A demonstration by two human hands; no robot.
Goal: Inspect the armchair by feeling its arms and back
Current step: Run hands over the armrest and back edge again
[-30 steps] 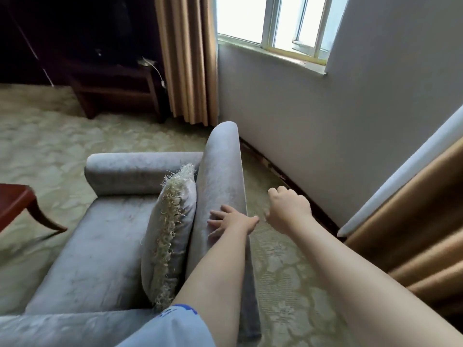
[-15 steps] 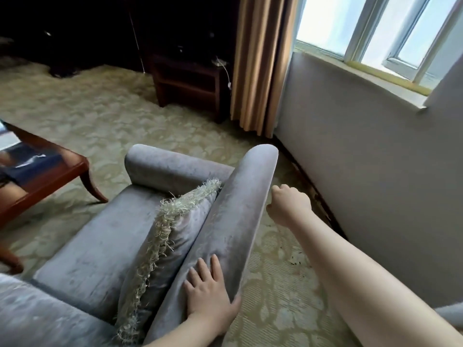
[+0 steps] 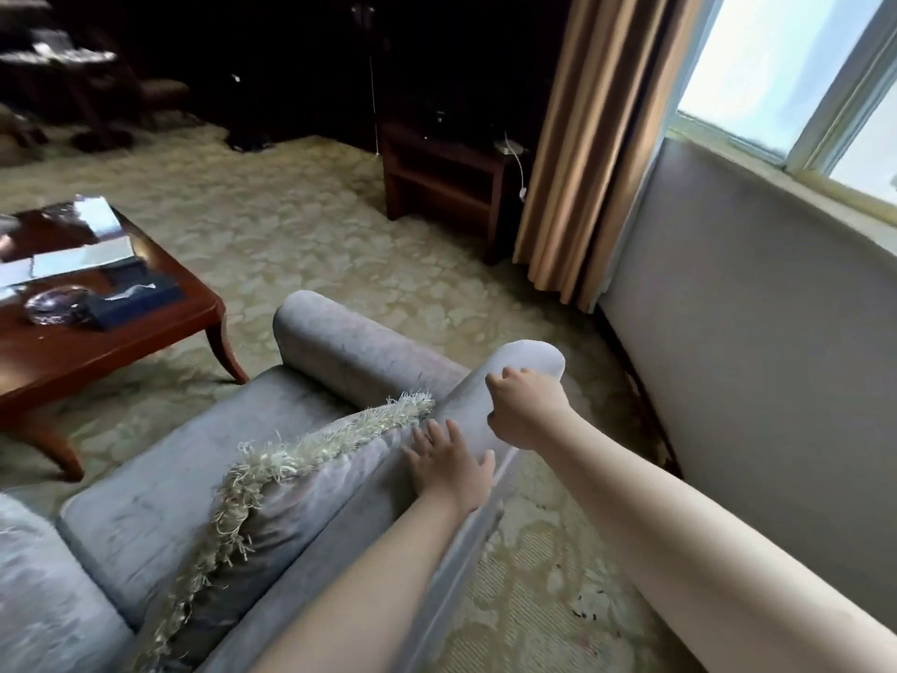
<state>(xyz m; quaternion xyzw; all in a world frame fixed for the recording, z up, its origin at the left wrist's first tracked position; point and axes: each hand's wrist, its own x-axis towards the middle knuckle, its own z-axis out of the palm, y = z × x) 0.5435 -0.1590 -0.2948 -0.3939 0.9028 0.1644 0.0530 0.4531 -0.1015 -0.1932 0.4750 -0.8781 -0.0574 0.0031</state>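
My left hand (image 3: 449,471) lies flat, fingers spread and relaxed, atop the back of the one grey armchair (image 3: 194,468), beside its single fringed cushion (image 3: 310,483). Just beyond, my right hand (image 3: 522,405) is clenched over the back's far end, grasping nothing. One wooden table (image 3: 121,332) stands farther left.

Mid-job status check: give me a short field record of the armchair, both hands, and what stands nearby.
armchair: grey upholstery, fringed cushion leaning on its back
left hand: laid flat on top of the back, fingers spread
right hand: over the back, nearer its far end, fingers curled; contact unclear
far arm: no hand on it
nearby: wooden coffee table left of the chair; curtain beyond it on the right
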